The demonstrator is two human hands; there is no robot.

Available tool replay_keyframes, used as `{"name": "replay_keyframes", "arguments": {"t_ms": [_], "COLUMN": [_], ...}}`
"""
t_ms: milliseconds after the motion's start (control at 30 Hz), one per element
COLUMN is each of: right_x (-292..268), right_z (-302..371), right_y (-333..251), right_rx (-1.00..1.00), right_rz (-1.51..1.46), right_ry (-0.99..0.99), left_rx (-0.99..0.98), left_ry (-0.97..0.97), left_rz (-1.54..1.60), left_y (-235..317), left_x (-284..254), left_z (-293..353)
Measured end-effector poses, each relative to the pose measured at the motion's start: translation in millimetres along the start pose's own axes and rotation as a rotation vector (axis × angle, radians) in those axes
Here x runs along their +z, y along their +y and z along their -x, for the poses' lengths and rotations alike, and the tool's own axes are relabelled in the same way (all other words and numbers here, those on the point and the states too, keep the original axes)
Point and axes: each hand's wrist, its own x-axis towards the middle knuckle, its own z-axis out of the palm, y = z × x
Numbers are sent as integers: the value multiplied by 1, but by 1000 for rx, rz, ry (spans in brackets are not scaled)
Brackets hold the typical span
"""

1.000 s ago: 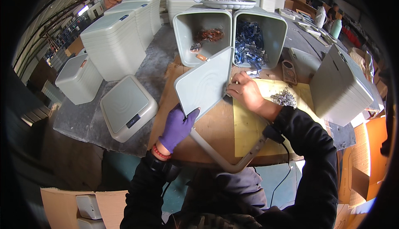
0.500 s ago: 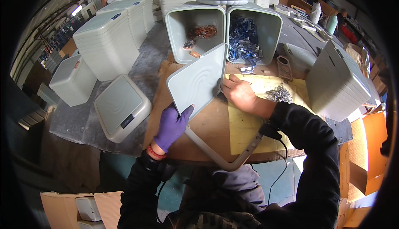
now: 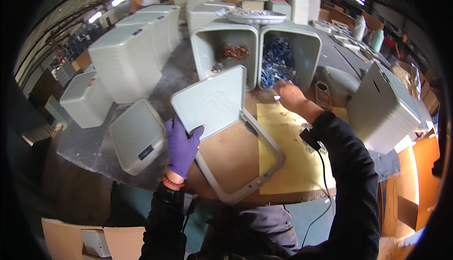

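Observation:
My left hand [image 3: 182,147], in a purple glove, grips the lower left corner of a pale grey-green lid panel [image 3: 214,100]. The panel stands tilted up from a rounded square frame [image 3: 271,147], which lies on the brown board. My bare right hand [image 3: 293,97] is at the front lip of the right-hand bin [image 3: 311,62], its fingers curled together. A small shiny piece [image 3: 277,99] shows right below those fingertips; whether they hold it I cannot tell. Blue-wrapped small parts [image 3: 277,64] fill much of that bin.
Beside it, another tipped bin [image 3: 202,47] holds copper-coloured pieces [image 3: 235,53]. A tray of small parts [image 3: 252,15] rests on top. Stacked bins [image 3: 125,66] and a finished-looking lid [image 3: 138,135] stand left. Yellow paper [image 3: 292,165] and stacked lids [image 3: 384,111] are on the right.
My right hand has left the panel's right edge and moved up and right to the bin of blue parts. My left hand and the panel have shifted slightly left; the view has tilted up.

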Motion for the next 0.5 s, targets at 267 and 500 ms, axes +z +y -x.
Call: {"name": "replay_keyframes", "arguments": {"t_ms": [267, 500], "right_x": [-28, -105], "right_z": [3, 143], "right_y": [-28, -122], "right_rx": [-68, 21], "right_rz": [58, -1494], "right_ry": [-25, 41], "left_rx": [379, 534], "left_ry": [30, -431], "left_rz": [-102, 81], "left_y": [69, 89], "left_x": [-46, -59], "left_z": [44, 102]}}
